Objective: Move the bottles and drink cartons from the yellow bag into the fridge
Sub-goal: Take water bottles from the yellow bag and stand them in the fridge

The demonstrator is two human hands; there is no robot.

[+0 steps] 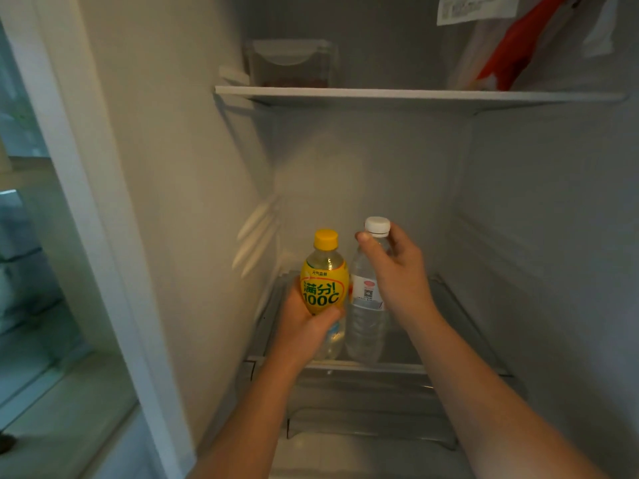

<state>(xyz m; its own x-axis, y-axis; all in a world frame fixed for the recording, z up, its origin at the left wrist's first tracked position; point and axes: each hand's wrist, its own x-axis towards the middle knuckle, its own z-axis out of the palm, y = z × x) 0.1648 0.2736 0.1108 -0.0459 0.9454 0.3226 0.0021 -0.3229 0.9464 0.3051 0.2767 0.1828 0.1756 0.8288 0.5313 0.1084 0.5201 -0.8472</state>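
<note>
1. The person's left hand [304,326] gripped a small clear plastic bottle with a yellow cap and a yellow printed label [324,283]. The fingers curled round its lower half and the thumb lay across the front, below the label.
2. The right hand [397,271] gripped a taller clear plastic water bottle with a white cap [366,326]. The fingers and thumb closed round its neck and shoulder, just under the cap.
3. Both bottles stood upright inside the open white fridge [193,188], side by side. The yellow-capped one was on the left and the water bottle just beside it on the right (so close that their sides seemed to touch).
4. Their bases were at the front left part of the lower glass shelf [463,337]. Whether each already rested its full weight on the glass could not be told.
5. Below that shelf sat a clear plastic drawer [373,426], with both forearms reaching in over it.
6. Higher up ran a white-edged upper shelf [415,95]. On it stood a clear lidded plastic box [290,63] at the left.
7. A red and white plastic bag [518,46] leaned at the right of that shelf, and a white printed paper label [477,8] showed at the top edge.
</note>
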